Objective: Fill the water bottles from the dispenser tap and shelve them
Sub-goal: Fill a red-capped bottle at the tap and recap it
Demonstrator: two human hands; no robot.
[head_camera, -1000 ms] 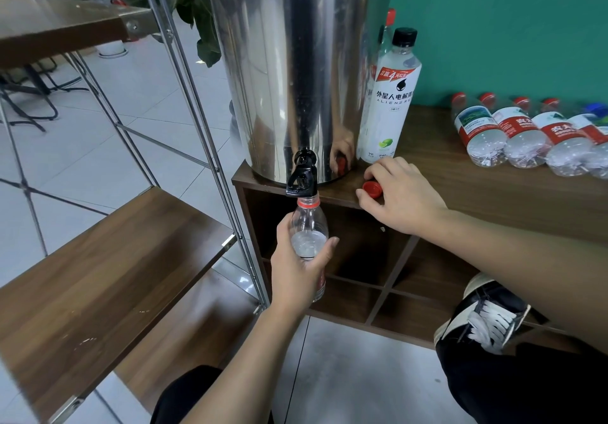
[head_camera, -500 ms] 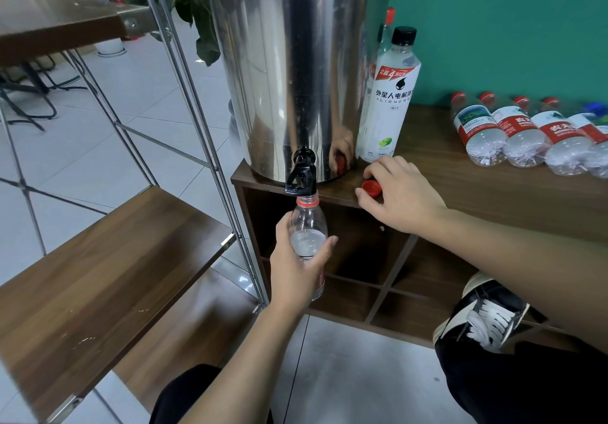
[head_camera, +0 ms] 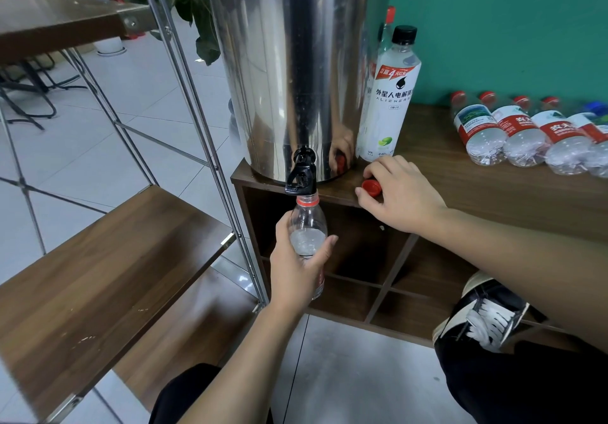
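A tall steel dispenser [head_camera: 289, 71] stands on the corner of a dark wooden cabinet [head_camera: 493, 187]. Its black tap [head_camera: 301, 173] hangs over the cabinet's front edge. My left hand [head_camera: 296, 269] grips a clear bottle [head_camera: 307, 226] upright, its open mouth right under the tap. Water stands high in the bottle, near its shoulder. My right hand [head_camera: 399, 192] rests on the cabinet top with its fingers curled round a red cap [head_camera: 371, 187].
Several red-labelled bottles [head_camera: 513, 131] lie on their sides at the cabinet's back right. A tall white drink bottle [head_camera: 391, 94] stands beside the dispenser. A metal-framed rack with wooden shelves [head_camera: 98, 265] is to the left. My shoe [head_camera: 483, 315] is by the open cubbies.
Both hands keep their places. The view has shifted very slightly, and the water level looks about the same.
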